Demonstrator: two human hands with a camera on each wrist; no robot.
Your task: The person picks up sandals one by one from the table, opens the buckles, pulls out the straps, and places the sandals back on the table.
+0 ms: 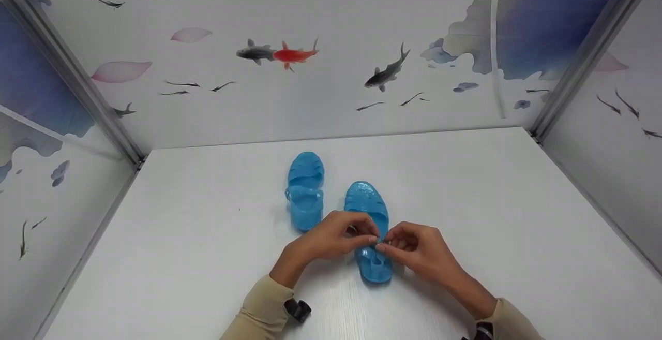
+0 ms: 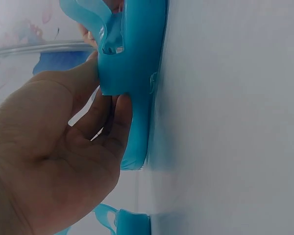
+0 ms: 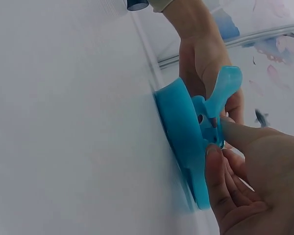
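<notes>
A near blue jelly sandal rests sole down on the white table, toe toward 12 o'clock and heel toward 6, in the middle of the work. The left hand comes in from 8 o'clock and the right hand from 4 o'clock, meeting above the sandal's mid-part. Each grip is a pinch of thumb and fingers on the sandal's straps; the fingertips hide exactly which bit of the fastening each has. In the right wrist view a broad strap sticks up unheld, toward 1 o'clock.

Pinching from opposite sides probably lets one hand steady the soft plastic while the other works on it, and having the sole on the table likely spares both from bearing the weight. The far blue jelly sandal lies at 10 o'clock from the first, also toe to 12, untouched, seemingly set aside yet within reach.

No brand, label or writing can be read on either sandal; the back panel shows printed fish and petals, with no legible lettering.
</notes>
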